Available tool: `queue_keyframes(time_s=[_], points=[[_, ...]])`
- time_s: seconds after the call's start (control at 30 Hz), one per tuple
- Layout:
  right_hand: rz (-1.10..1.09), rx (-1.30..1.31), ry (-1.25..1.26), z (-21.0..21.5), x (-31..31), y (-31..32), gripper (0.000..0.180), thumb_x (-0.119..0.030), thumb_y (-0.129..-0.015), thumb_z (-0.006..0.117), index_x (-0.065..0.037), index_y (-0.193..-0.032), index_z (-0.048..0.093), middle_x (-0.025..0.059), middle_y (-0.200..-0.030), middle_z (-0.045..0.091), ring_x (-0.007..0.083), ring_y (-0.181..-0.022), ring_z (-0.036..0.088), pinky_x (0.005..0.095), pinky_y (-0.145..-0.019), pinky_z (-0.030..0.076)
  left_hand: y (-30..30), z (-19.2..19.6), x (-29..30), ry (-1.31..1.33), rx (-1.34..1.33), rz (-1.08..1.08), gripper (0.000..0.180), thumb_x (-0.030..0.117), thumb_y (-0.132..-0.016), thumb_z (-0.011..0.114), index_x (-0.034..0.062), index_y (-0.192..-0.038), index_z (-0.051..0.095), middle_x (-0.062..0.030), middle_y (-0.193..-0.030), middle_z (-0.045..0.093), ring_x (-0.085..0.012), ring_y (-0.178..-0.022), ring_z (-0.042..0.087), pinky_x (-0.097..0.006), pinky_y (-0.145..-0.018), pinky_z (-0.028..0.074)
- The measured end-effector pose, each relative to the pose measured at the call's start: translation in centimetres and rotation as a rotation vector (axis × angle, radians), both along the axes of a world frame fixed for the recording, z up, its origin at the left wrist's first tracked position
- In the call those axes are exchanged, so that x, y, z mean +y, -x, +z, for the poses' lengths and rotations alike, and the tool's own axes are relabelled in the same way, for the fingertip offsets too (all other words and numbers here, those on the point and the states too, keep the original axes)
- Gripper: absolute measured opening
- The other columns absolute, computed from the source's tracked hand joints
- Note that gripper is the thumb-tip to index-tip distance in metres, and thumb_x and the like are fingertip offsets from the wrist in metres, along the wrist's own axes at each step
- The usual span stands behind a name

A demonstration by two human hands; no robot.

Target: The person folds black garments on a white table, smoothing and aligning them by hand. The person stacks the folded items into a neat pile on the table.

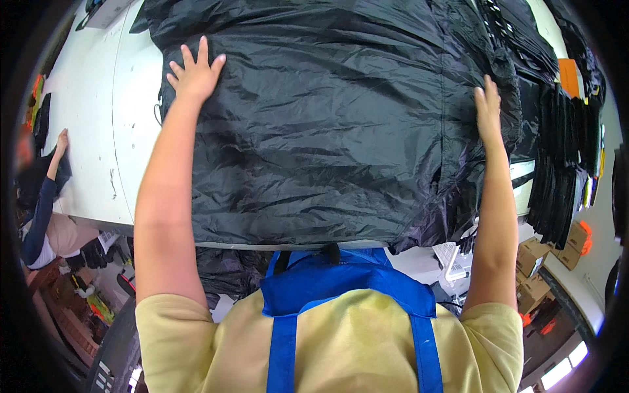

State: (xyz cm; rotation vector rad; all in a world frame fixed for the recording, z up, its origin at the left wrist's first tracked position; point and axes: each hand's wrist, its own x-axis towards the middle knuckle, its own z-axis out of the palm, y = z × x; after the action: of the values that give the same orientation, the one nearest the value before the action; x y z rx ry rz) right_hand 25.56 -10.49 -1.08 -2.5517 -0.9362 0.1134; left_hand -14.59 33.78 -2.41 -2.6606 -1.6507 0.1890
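A large piece of thin, wrinkled black fabric (314,131) lies spread over the white table in front of me, its near edge hanging at the table's front. My left hand (196,73) rests flat on the fabric near its left edge, fingers spread apart. Along the right side, my right hand (488,110) touches the fabric where it bunches into folds, with its fingers stretched out and seen from the side. Neither hand grips anything that I can see. Whether the fabric is a garment or a cover, I cannot tell.
Stacks of folded black items (560,144) stand on the right, by an orange box (569,77). Bare white tabletop (92,157) stretches left, where another person's hand (62,141) rests. Cardboard boxes (532,255) sit lower right. More black fabric (229,272) hangs below the table edge.
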Motion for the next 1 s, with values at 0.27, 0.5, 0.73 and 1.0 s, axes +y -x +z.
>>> queue_keyframes(time_s=[0.27,0.5,0.73,1.0], points=[[-0.73,-0.087,-0.319,-0.4,-29.4,14.5,0.032,-0.014,-0.089,0.055,0.004,-0.116,0.053,0.0159,-0.107,0.056,0.025,-0.1,0.052,0.0353,-0.091,0.04,3.6,3.9,-19.8,0.261,-0.042,-0.695,0.067,0.044,-0.084,0.06,0.0278,-0.143,0.033,-0.0137,-0.154,0.014,-0.0409,-0.14,0.009,-0.056,-0.111,0.009],[-0.906,0.685,-0.687,-3.0,-28.7,24.1,0.04,0.009,-0.073,0.049,-0.005,-0.11,0.046,0.004,-0.094,0.055,0.0114,-0.078,0.049,0.0239,-0.067,0.039,-1.9,7.8,-32.2,0.603,-0.334,-1.122,0.07,0.033,-0.077,0.069,0.0106,-0.137,0.041,-0.0186,-0.148,0.027,-0.0387,-0.137,0.024,-0.051,-0.11,0.022],[-1.027,0.673,-0.583,-4.5,-28.6,29.3,0.049,0.002,-0.071,0.061,0.001,-0.118,0.047,0.0116,-0.107,0.056,0.021,-0.098,0.053,0.0315,-0.087,0.044,-2.6,3.4,-39.8,0.6,-0.232,-1.365,0.07,0.059,-0.076,0.061,0.0374,-0.139,0.039,-0.0063,-0.154,0.018,-0.0364,-0.142,0.008,-0.063,-0.109,0.002],[-0.364,1.06,-0.054,-0.9,-26.5,27.6,0.041,-0.013,-0.076,0.064,0.003,-0.113,0.059,0.0072,-0.102,0.064,0.0189,-0.092,0.057,0.0293,-0.087,0.043,-2.4,3.1,-39.6,0.583,-0.213,-1.377,0.077,0.066,-0.074,0.058,0.0373,-0.141,0.036,-0.0049,-0.155,0.016,-0.0334,-0.143,0.005,-0.06,-0.11,-0.002]])
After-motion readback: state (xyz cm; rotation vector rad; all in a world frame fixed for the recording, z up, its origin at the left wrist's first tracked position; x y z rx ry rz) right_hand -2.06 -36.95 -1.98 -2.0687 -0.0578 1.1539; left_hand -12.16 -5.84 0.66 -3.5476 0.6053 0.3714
